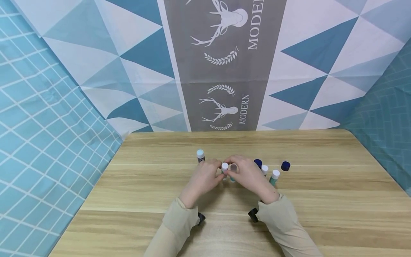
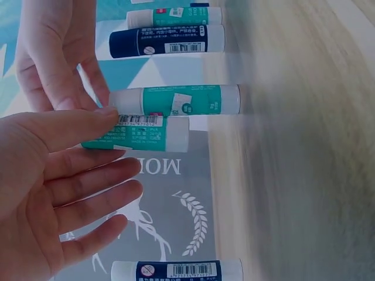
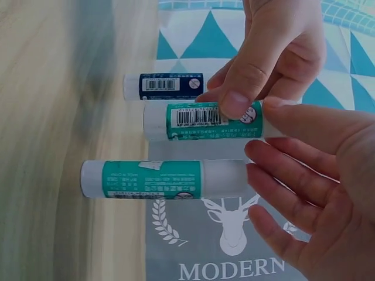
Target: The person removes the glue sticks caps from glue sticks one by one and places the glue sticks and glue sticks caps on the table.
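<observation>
A green glue stick with a white cap is between both hands, standing off the table's surface in the wrist views. My left hand pinches its green body between thumb and fingers. At the cap end, the right hand pinches the white cap with thumb and forefinger, its other fingers loosely extended. Right beside the held one, a second green glue stick stands upright, its top close to my right fingers. Left of the hands stands a dark blue glue stick with a white cap.
Beyond the right hand stand a dark-blue-capped glue stick, a white-capped one and a green one. A dark blue top shows farther right. The wooden table meets a patterned cloth at the back.
</observation>
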A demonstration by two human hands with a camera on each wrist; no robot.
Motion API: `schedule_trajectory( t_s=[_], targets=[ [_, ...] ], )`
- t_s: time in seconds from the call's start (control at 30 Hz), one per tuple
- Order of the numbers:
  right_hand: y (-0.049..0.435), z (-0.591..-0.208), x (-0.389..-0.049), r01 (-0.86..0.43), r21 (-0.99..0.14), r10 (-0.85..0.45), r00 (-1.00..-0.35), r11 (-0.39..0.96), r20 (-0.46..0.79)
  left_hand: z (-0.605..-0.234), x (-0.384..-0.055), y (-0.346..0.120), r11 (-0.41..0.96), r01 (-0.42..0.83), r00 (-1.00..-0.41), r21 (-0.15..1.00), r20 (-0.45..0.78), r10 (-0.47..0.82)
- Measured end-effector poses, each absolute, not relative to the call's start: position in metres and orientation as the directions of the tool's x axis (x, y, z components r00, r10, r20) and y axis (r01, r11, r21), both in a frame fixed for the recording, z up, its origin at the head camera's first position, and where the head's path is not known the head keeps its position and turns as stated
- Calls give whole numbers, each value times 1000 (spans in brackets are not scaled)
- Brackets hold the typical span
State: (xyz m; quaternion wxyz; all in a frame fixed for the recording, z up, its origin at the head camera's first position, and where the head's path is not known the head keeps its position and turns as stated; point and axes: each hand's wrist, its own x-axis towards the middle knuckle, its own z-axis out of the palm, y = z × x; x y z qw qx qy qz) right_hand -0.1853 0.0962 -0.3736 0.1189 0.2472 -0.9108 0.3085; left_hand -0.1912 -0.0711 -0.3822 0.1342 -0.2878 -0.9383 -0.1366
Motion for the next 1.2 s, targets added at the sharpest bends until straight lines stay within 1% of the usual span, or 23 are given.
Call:
schedule_trajectory(
  t_s=[0.27, 0.43, 0.6, 0.77, 1.03, 1.2],
  targets=[
    [101, -370, -183, -510, -551, -366, -859, 660, 358, -378, -189, -69, 780, 591, -786, 206, 366, 499],
    [110, -362, -181, -466, -640, -338, -884, 610, 322, -370, -188, -67, 765, 604, -770, 222, 410, 489],
    [122, -356, -180, -420, -726, -294, -906, 544, 304, -360, -189, -62, 716, 653, -721, 247, 493, 487],
    [130, -351, -179, -431, -783, -276, -900, 448, 337, -352, -189, -59, 675, 698, -663, 240, 574, 481],
    [133, -341, -175, -514, -751, -281, -857, 415, 431, -340, -184, -58, 649, 741, -546, 172, 716, 434],
    [134, -332, -169, -547, -748, -297, -836, 376, 462, -331, -178, -58, 646, 746, -516, 164, 755, 405]
  ],
)
